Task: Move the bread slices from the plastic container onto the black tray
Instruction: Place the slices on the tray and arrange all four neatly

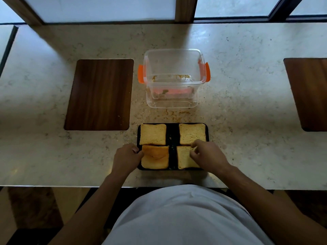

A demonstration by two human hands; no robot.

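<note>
- Nearest to us is our own torso in a pale shirt (178, 218), with both bare forearms reaching forward over the counter edge.
- Beyond it, a wide marble counter (238, 82) fills most of the view, running below a window.
- Two dark wooden boards are set flush with or lying on the counter: one (100, 94) at our left, another (309, 92) cut off at the right edge.
- At centre stands the plastic container (174, 59), clear with orange side clips, its lid off. We see only crumbs inside it, no bread.
- Just nearer to us lies the black tray (172, 135), with loose crumbs on the counter between the two.
- Four bread slices lie flat on the tray in two rows: far left (153, 134), far right (192, 133), near left (155, 157), which is browner, and near right (184, 159).
- Our left hand (126, 157) rests at the tray's left edge, fingers curled, thumb and fingertips touching the near-left slice.
- Our right hand (208, 155) covers part of the near-right slice, fingers bent narrow on its far edge; it seems pinched, though the grip is partly hidden.
</note>
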